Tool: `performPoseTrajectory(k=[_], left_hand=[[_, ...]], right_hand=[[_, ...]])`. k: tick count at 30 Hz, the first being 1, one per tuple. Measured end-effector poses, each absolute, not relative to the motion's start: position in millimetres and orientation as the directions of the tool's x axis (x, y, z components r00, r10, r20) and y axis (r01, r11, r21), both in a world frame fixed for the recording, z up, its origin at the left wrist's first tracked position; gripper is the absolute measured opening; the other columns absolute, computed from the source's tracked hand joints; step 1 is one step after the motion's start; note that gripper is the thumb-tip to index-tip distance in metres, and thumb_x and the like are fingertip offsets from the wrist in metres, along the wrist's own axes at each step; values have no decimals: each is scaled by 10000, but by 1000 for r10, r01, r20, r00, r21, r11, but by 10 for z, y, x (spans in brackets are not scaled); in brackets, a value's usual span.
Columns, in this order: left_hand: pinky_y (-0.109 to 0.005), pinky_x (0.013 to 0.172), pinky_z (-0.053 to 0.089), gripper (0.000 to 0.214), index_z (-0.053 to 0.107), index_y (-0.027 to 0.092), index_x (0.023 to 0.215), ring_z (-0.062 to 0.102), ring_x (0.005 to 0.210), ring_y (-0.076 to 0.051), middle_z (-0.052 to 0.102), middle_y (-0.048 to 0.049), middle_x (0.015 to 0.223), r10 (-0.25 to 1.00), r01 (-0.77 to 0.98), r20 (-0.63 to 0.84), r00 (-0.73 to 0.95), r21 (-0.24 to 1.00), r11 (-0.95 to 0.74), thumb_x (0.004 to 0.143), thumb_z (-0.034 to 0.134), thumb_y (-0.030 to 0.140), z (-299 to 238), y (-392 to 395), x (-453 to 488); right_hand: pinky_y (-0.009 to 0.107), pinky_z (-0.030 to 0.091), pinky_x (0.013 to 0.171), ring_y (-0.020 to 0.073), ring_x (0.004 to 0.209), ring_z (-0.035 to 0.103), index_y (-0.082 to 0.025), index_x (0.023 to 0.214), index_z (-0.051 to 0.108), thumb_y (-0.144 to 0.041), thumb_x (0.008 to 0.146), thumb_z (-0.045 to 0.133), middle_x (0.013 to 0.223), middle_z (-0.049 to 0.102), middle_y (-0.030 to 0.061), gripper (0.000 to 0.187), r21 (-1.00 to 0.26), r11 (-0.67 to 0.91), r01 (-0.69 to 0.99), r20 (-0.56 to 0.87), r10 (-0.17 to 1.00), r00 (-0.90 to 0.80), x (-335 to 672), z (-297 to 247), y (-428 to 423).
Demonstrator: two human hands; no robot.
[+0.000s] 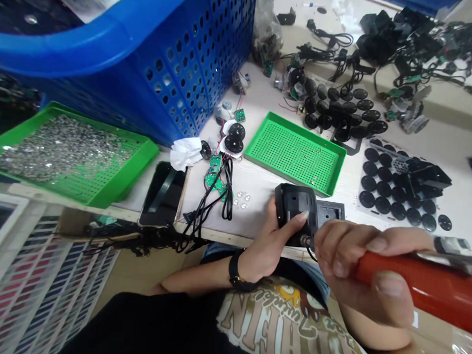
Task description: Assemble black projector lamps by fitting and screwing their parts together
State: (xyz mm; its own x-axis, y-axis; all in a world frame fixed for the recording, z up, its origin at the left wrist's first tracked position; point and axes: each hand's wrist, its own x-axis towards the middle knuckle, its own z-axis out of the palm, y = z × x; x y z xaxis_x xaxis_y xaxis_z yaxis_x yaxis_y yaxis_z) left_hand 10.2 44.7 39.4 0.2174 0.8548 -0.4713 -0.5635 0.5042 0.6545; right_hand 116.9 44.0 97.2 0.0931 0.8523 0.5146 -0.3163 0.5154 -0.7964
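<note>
My left hand point(264, 248) is wrapped round a black plastic housing point(294, 200) at the table's front edge, its thumb lying on top. In my right hand point(355, 261) is a red power screwdriver point(449, 297), gripped along its body and pointing left. Its metal tip point(305, 239) meets the near side of the housing; whether it sits on a screw is too small to tell. A dark square plastic part point(333, 211) lies just right of the housing. Several small clear pieces point(242, 199) rest on the table to the left.
A green tray point(258, 141) with a few screws stands behind my hands. On the left are a green tray point(135, 162) full of small metal parts, a large blue basket point(178, 81) and a phone point(164, 193). Cables point(227, 192), circuit boards and black discs point(398, 194) surround the work.
</note>
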Motion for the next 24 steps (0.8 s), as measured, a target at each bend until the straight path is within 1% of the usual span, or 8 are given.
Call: performPoseTrajectory(k=[3, 5, 9, 13, 16, 18, 22, 24], left_hand=[[-428, 1077, 471, 693, 496, 278, 1384, 635, 1173, -247, 686, -50, 1248, 847, -579, -474, 239, 631, 517, 795, 854, 349, 379, 507, 89], [-438, 1057, 479, 696, 507, 268, 1355, 649, 1124, -247, 695, -44, 1184, 836, -600, -494, 238, 602, 526, 765, 868, 339, 360, 561, 80], [-422, 1031, 491, 674, 520, 260, 1321, 649, 1106, -239, 681, -41, 1176, 839, -632, -506, 201, 587, 506, 748, 864, 340, 324, 629, 56], [-387, 976, 514, 653, 528, 260, 1315, 655, 1022, -202, 693, -18, 1119, 865, -627, -471, 176, 623, 467, 755, 855, 334, 305, 623, 44], [-371, 968, 522, 656, 527, 269, 1314, 663, 1015, -187, 700, -9, 1133, 884, -626, -445, 145, 651, 430, 752, 861, 322, 284, 618, 31], [-375, 974, 525, 645, 540, 267, 1296, 672, 1025, -192, 705, -9, 1135, 889, -639, -439, 129, 649, 413, 742, 865, 317, 264, 628, 15], [-433, 1010, 531, 636, 584, 247, 1311, 694, 1106, -259, 724, -39, 1161, 895, -702, -408, 180, 584, 408, 738, 844, 334, 232, 654, -28], [-457, 1014, 542, 632, 603, 247, 1324, 704, 1117, -281, 736, -44, 1148, 901, -715, -386, 196, 572, 401, 741, 835, 329, 231, 654, -46]], right_hand=[[419, 570, 585, 205, 609, 645, -327, 1095, 619, -385, 857, 732, 704, 649, -34, 270, -875, 409, -259, 406, 911, 68, 1170, 1041, 434], [470, 593, 653, 240, 710, 686, -343, 1112, 618, -410, 824, 774, 776, 686, -14, 334, -908, 342, -243, 338, 939, 58, 1155, 1098, 452], [487, 602, 680, 255, 775, 703, -362, 1130, 616, -428, 805, 808, 806, 696, -9, 382, -924, 293, -246, 290, 956, 49, 1136, 1175, 473], [456, 596, 644, 230, 702, 686, -376, 1142, 611, -409, 832, 797, 742, 678, -32, 363, -916, 330, -228, 326, 944, 58, 1169, 1155, 427], [418, 579, 582, 185, 572, 625, -331, 1160, 620, -367, 892, 724, 664, 654, -48, 289, -884, 426, -195, 417, 905, 85, 1207, 1145, 375], [416, 576, 568, 173, 536, 602, -304, 1155, 631, -366, 906, 698, 645, 653, -50, 266, -873, 457, -173, 442, 889, 117, 1239, 1175, 341], [429, 581, 583, 186, 542, 612, -329, 1150, 660, -380, 900, 738, 643, 676, -47, 267, -904, 395, -165, 366, 913, 178, 1329, 1243, 281], [427, 581, 580, 179, 525, 594, -351, 1135, 665, -437, 900, 737, 626, 649, -56, 260, -912, 365, -188, 333, 925, 182, 1378, 1231, 254]])
